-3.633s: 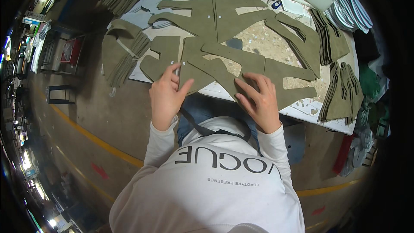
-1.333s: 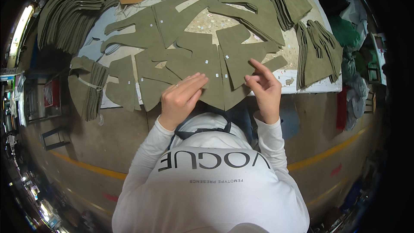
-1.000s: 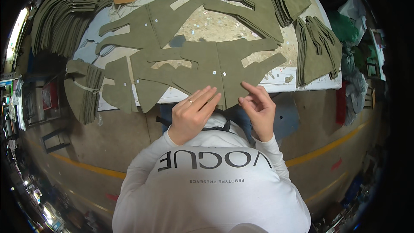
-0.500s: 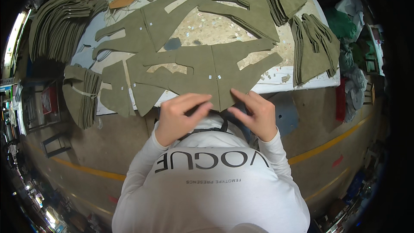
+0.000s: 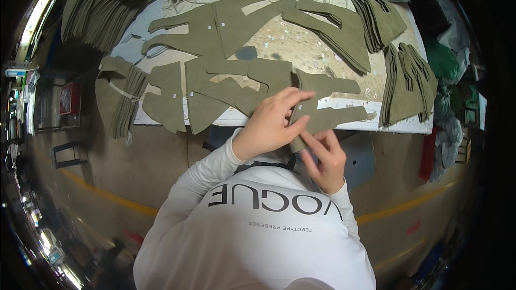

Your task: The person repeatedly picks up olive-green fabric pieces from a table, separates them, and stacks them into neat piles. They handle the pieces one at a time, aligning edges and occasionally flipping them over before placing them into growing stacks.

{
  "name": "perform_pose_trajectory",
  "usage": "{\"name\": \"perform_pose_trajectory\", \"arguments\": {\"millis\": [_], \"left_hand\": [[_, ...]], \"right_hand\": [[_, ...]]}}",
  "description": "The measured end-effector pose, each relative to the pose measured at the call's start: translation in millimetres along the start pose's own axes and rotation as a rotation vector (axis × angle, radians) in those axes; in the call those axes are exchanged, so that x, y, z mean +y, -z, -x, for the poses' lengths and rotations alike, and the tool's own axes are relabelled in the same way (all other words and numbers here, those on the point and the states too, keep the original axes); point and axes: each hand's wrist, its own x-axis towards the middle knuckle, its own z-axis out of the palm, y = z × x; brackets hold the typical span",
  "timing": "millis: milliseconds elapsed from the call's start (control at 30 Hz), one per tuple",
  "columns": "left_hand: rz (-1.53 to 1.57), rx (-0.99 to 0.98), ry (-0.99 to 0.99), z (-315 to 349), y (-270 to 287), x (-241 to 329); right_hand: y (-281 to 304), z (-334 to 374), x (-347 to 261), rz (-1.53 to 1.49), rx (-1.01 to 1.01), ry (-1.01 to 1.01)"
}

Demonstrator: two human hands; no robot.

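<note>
An olive-green cut fabric panel [image 5: 322,114] lies at the table's near edge, a small white sticker on it and its left edge raised. My left hand [image 5: 273,122] is at that edge, forefinger and thumb reaching over it, other fingers curled behind. Below it, my right hand [image 5: 327,162] pinches the panel's narrow lower tip, which hangs past the table edge. Just left of the raised edge lies a matching panel [image 5: 279,72], flat on the table and partly hidden by my left hand. More stickered panels [image 5: 167,94] lie to its left.
Stacks of olive panels stand at the far left [image 5: 102,8], near left [image 5: 121,99], far right [image 5: 376,19] and right [image 5: 411,86]. Paired panels [image 5: 215,24] lie farther back. Stickers litter the white-edged table [image 5: 360,108]. A blue stool [image 5: 357,158] stands below.
Both hands have moved right and come together at the right-hand panel. Its edge is now lifted away from the matching panel. The view has shifted slightly.
</note>
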Motion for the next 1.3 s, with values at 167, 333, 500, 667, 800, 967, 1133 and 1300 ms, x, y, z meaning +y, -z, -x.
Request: {"name": "perform_pose_trajectory", "arguments": {"millis": [167,333,500,667,800,967,1133,1300], "left_hand": [[-0.16,0.199,-0.122,20.5,38.5,-3.4],[-0.156,0.288,0.056,51.1,117.9,-20.9],[-0.135,0.361,0.13,63.8,131.7,-46.0],[-0.044,0.411,-0.001,63.1,115.8,-46.8],[0.072,0.404,0.034,59.3,101.1,-46.3],[0.043,0.51,0.124,60.5,95.7,-54.0],[-0.097,0.605,0.199,69.5,97.0,-60.3],[-0.12,0.634,0.181,71.3,94.5,-61.4]], "right_hand": [[-4.7,-0.1,4.1,-0.233,-0.067,-0.357],[-22.6,-16.5,11.1,-0.637,-0.008,-0.386],[-41.7,-50.0,13.3,-0.692,-0.011,-0.327],[-30.9,-78.5,14.0,-0.775,-0.081,-0.204],[35.2,-75.6,13.3,-0.87,-0.128,-0.321],[104.6,-66.8,1.4,-0.623,0.107,-0.159],[116.4,-78.0,-16.9,-0.629,0.128,-0.131],[87.8,-96.3,-27.7,-0.809,0.007,-0.045]]}}
